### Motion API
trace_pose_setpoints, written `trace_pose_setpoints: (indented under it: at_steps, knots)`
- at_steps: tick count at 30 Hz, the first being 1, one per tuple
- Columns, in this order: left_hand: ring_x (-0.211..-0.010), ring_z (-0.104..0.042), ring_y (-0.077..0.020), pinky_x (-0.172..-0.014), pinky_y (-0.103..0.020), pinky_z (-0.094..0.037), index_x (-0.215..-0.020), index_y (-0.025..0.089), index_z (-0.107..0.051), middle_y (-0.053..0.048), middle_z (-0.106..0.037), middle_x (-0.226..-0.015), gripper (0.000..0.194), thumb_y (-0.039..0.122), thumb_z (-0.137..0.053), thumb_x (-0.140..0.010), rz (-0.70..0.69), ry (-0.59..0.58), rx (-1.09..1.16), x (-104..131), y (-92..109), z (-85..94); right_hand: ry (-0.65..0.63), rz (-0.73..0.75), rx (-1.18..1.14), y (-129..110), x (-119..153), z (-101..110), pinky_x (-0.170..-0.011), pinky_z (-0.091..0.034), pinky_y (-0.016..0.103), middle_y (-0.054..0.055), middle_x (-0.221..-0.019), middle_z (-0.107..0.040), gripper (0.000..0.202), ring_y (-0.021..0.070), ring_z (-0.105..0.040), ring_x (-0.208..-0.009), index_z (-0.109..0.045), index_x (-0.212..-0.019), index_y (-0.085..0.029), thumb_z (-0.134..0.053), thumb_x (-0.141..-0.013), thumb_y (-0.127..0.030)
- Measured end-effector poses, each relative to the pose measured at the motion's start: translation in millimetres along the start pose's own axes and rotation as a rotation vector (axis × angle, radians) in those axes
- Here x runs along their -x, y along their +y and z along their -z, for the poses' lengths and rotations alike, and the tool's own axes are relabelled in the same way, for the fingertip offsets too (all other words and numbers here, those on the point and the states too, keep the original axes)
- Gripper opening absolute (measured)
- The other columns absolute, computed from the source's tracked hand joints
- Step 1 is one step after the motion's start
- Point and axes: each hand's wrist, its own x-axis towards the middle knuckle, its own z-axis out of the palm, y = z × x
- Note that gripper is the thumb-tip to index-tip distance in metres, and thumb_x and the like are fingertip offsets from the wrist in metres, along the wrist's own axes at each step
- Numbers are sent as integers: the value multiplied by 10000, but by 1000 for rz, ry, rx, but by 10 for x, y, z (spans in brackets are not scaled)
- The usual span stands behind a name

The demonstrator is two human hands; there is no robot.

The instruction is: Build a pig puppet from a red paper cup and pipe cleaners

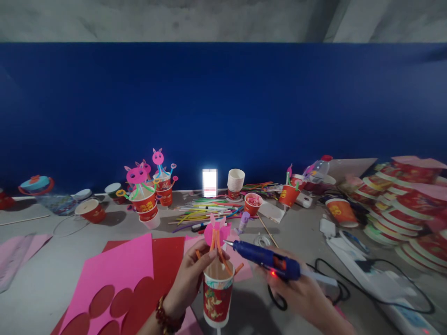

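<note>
In my right hand is a blue hot glue gun with a red light lit, its nozzle pointing left. The nozzle tip is close to a pink paper head with ears. Orange pipe cleaners run down from the head into a red paper cup with a printed pattern. My left hand pinches the orange pipe cleaners just above the cup's rim. The cup stands upright, with a white stick below it. Whether the nozzle touches the paper I cannot tell.
Pink card with round cut-outs lies at left on red card. Finished cups with pink figures stand behind. Loose pipe cleaners are spread at the middle. Stacked red cups, a power strip and black cable occupy the right.
</note>
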Motion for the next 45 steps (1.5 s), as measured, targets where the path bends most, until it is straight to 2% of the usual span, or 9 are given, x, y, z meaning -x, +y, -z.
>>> trace_pose_setpoints:
  at_steps: [5, 9, 12, 14, 20, 31, 36, 41, 45]
  knots:
    - [-785, -731, -208, -737, -299, -570, -869, 138, -722, -88, -778, -878, 150, 281, -764, -846, 11, -12, 28, 3, 3, -1, 54, -88, -70, 104, -73, 161, -487, -496, 272, 19, -554, -627, 446, 159, -554, -459, -722, -961, -152, -583, -926, -574]
    - [-740, -724, -183, -730, -285, -570, -864, 156, -707, -76, -780, -885, 111, 259, -748, -861, 28, 4, 89, 10, -6, 8, 321, -58, 358, 458, -404, 484, -520, -493, 271, 19, -562, -600, 496, 179, -586, -510, -687, -843, -186, -395, -985, -561]
    - [-723, -728, -193, -715, -302, -576, -887, 172, -684, -70, -777, -873, 96, 252, -734, -871, 45, -8, 108, 15, -4, 5, 359, -103, 539, 903, -627, 747, -541, -490, 310, 44, -582, -630, 341, 231, -614, -555, -665, -774, -209, -519, -880, -497]
    - [-730, -731, -201, -713, -309, -578, -931, 172, -678, -74, -774, -873, 111, 253, -728, -875, 46, -12, 104, 14, 1, -1, 325, -98, 627, 1172, -700, 860, -619, -512, 322, 70, -729, -705, 191, 262, -668, -680, -669, -848, -215, -595, -769, -372]
    - [-700, -719, -189, -669, -286, -562, -951, 155, -662, -90, -776, -867, 158, 249, -745, -857, 30, 13, 107, 6, 14, -24, 137, -30, 773, 1595, -710, 981, -830, -543, 427, 163, -1051, -732, 332, 341, -710, -950, -667, -985, -176, -559, -678, -243]
    - [-704, -718, -178, -676, -276, -550, -930, 148, -657, -105, -776, -863, 145, 256, -731, -868, 7, 2, 145, -11, 4, 3, -71, 60, 853, 1664, -690, 1266, -892, -562, 465, 153, -1088, -761, 324, 347, -726, -979, -704, -991, -221, -600, -727, -377]
    - [-712, -715, -178, -676, -278, -546, -896, 163, -627, -84, -760, -850, 118, 247, -708, -882, -19, -7, 183, -26, 35, -9, 66, 89, 647, 1020, -520, 812, -803, -565, 431, 118, -999, -763, 306, 297, -717, -864, -689, -1011, -235, -532, -916, -479]
    - [-682, -704, -190, -626, -280, -541, -930, 151, -633, -80, -733, -806, 165, 286, -701, -862, -51, -60, 214, -32, 91, -50, -357, -31, 54, 480, -217, -165, -680, -532, 305, 66, -804, -719, 441, 216, -672, -737, -717, -895, -186, -568, -914, -601]
    - [-654, -695, -181, -605, -272, -541, -901, 153, -640, -64, -726, -780, 177, 302, -717, -845, -72, -67, 226, -31, 133, -52, -579, -128, -486, 300, -69, -701, -769, -541, 358, 87, -918, -730, 669, 259, -688, -843, -717, -1044, -200, -673, -721, -784]
